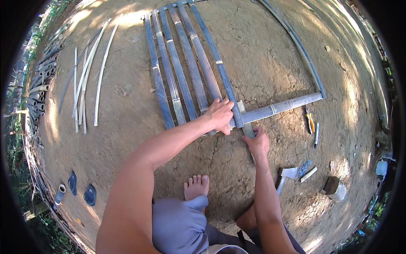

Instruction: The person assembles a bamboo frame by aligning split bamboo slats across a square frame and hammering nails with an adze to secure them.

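A row of split bamboo slats [193, 67] lies across a round bamboo pole [292, 103] on the ground. My left hand [220, 116] is closed at the near ends of the slats, its fingers against the rightmost slat [224, 78]. Just to its right, my right hand [258, 142] pinches a short flat bamboo strip [248, 131]. That strip passes beside the rightmost slat's end and crosses the pole, its far tip showing beyond. My left fingers partly hide the slat ends and the pole beneath.
On the right lie pliers [310, 122], a marker [316, 135], a hatchet [288, 173], a bamboo piece [309, 174] and a block [334, 189]. Thin pale strips [86, 76] are at left, with bamboo tubes [38, 95] stacked beyond. Sandals [89, 195] sit lower left.
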Tool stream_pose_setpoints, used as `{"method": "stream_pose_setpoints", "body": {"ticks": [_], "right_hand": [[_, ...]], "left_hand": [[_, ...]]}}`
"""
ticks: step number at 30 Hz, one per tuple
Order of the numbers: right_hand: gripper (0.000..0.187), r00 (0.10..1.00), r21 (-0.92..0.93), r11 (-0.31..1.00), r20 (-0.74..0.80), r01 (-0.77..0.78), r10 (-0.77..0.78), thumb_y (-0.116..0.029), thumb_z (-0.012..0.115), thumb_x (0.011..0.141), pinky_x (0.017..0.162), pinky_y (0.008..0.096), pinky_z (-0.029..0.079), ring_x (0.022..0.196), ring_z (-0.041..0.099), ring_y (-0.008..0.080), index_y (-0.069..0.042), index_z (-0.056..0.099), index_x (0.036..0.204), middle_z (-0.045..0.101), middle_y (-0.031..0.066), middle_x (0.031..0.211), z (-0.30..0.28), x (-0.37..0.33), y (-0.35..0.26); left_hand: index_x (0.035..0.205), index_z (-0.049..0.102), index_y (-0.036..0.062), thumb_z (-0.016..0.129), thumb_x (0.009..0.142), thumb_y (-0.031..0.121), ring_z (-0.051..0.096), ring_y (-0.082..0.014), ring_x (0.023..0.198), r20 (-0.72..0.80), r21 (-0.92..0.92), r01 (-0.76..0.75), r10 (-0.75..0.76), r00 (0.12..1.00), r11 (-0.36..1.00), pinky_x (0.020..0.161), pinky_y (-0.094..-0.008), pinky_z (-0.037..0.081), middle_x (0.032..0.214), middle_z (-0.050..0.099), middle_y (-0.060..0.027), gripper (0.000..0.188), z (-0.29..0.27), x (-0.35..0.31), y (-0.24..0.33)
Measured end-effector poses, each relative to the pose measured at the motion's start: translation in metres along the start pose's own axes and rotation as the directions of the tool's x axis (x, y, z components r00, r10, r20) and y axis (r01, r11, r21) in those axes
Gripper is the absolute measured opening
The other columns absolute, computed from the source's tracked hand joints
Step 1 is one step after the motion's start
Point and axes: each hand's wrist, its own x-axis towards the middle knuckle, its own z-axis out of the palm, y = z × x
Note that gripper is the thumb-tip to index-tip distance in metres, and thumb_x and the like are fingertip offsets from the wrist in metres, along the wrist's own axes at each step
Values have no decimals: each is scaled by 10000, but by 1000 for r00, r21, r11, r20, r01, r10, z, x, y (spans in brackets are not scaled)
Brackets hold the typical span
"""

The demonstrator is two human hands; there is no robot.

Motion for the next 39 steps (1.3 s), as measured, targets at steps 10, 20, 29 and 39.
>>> {"method": "stream_pose_setpoints", "body": {"ticks": [10,20,29,39], "right_hand": [[561,927,105,936,-210,337,-310,-260,865,782,845,438,550,990,675,334,-80,682,1281,669,140,1119,-7,8,-21],[492,870,80,882,-227,465,-438,-222,863,774,825,429,537,926,647,327,-59,743,1222,655,119,1013,14,8,-31],[484,873,99,882,-228,461,-431,-218,850,783,819,420,538,936,648,312,-99,744,1240,656,95,1004,16,11,-30],[474,896,90,901,-185,425,-404,-272,838,803,835,421,544,967,652,302,-134,744,1246,654,85,1039,14,10,-32]], "left_hand": [[1103,745,2,788,843,488,629,-288,1033,-136,-213,38,-69,988,976,886,-441,540,1023,635,-143,553,-20,17,-53],[1388,586,38,782,874,363,727,-322,1041,-286,-504,400,-585,759,766,925,-443,563,1085,749,-204,640,-14,74,-101],[1482,532,150,809,827,328,730,-309,1039,-172,-649,470,-718,675,597,964,-409,557,1086,760,-150,733,-10,92,-104],[1525,475,95,809,851,323,685,-351,1155,-103,-644,475,-684,723,600,1048,-433,521,1261,701,-198,786,-24,81,-105]]}}
